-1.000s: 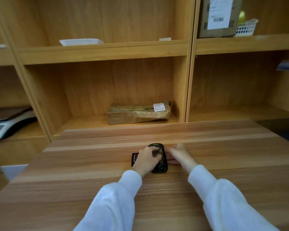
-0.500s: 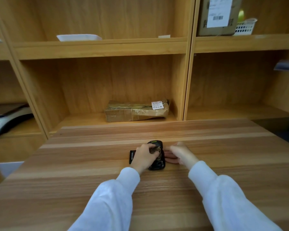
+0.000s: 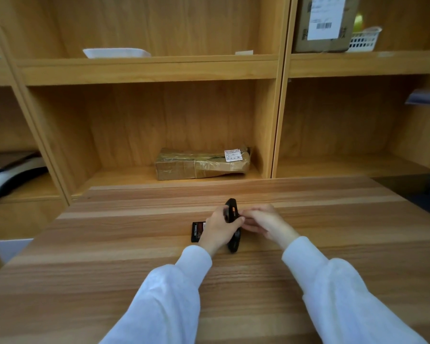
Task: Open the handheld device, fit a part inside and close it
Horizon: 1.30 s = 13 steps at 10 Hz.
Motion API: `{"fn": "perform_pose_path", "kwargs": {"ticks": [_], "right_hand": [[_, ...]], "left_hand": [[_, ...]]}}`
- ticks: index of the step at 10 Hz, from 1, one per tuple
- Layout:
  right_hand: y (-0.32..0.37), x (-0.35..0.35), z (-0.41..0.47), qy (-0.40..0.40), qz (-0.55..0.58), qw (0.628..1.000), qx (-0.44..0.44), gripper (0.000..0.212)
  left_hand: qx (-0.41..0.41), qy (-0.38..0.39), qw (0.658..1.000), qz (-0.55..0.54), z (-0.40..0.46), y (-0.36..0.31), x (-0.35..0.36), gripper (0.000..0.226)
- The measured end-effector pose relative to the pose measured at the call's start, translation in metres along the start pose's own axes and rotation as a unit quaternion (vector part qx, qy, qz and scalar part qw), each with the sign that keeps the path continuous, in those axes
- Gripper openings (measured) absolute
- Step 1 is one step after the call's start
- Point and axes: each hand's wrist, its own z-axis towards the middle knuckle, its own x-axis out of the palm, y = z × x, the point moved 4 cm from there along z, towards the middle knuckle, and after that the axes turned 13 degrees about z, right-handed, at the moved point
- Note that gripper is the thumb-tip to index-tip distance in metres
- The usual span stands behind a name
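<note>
At nine o'clock, far left, a weighing scale (image 3: 9, 173) sits on a low shelf. Moving right, a white tray (image 3: 116, 52) lies on the upper shelf at eleven o'clock, and a taped parcel (image 3: 202, 163) rests in the middle cubby at twelve. On the tabletop (image 3: 109, 244) a flat black part (image 3: 197, 231) with red and white print lies just at nine o'clock of the left hand (image 3: 217, 230), partly hidden by it. That hand's fingers wrap around the handheld device (image 3: 232, 225), which stands tilted on its edge, lower end touching the wood. At three o'clock of the device, the right hand (image 3: 263, 220) meets it, fingers curled and pressed against its side. Far right, at one o'clock, a labelled carton (image 3: 324, 23) and a white basket (image 3: 364, 40) share the top shelf.
</note>
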Motion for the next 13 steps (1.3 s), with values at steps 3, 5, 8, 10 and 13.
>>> {"fn": "perform_pose_path", "kwargs": {"ticks": [3,5,8,10,13], "right_hand": [[-0.009,-0.007,-0.003,0.022,-0.207,0.972,-0.109,0.016],[-0.014,-0.008,0.000,0.009,-0.284,0.947,-0.149,0.017],[-0.016,-0.001,-0.007,-0.031,-0.337,0.921,-0.192,0.016],[-0.019,0.002,-0.007,-0.054,-0.351,0.913,-0.202,0.020],[0.005,-0.012,0.003,0.007,-0.377,0.899,-0.221,0.008]], "left_hand": [[-0.075,0.000,0.995,-0.061,0.003,0.010,-0.003,0.068],[-0.066,-0.019,0.997,0.018,-0.003,0.019,-0.009,0.057],[-0.058,-0.017,0.996,0.060,-0.005,0.021,-0.007,0.055],[-0.024,-0.042,0.995,0.089,-0.013,0.016,-0.011,0.040],[0.093,-0.046,0.987,0.125,-0.001,0.006,-0.045,0.017]]}}
